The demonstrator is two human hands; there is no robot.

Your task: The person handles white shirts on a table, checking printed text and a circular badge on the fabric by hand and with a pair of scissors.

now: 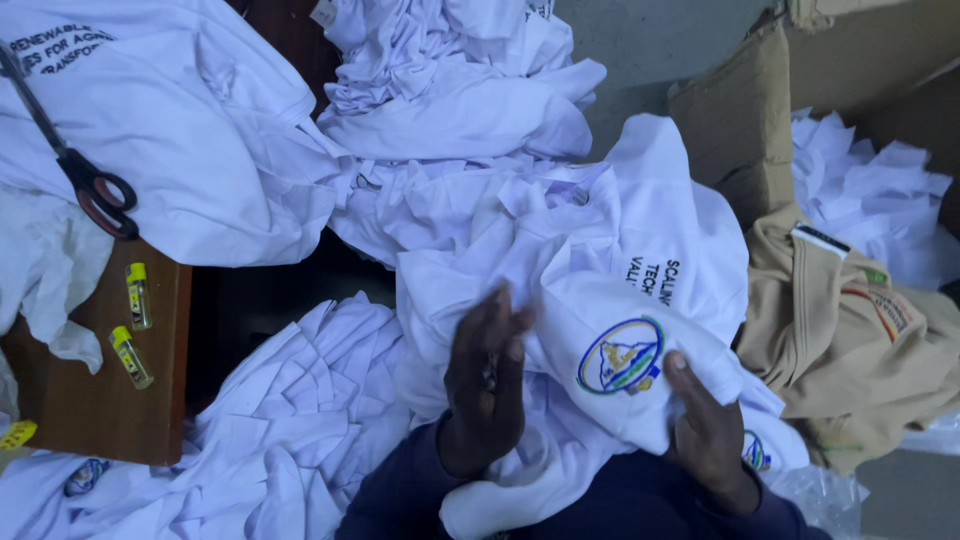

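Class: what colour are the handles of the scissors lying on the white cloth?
Black scissor handles with reddish inner rims, head view.

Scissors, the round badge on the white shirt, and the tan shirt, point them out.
scissors (100, 195), head view, dark handle loops.
round badge (621, 356), head view, its middle.
tan shirt (850, 340), head view, folded body.

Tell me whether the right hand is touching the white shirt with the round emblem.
Touching. The head view shows the right hand gripping the white shirt, thumb pressed on the fabric beside the round emblem.

Scissors lying on shirts left of the crest shirt; two vials resting on the surface below; cardboard box standing right.
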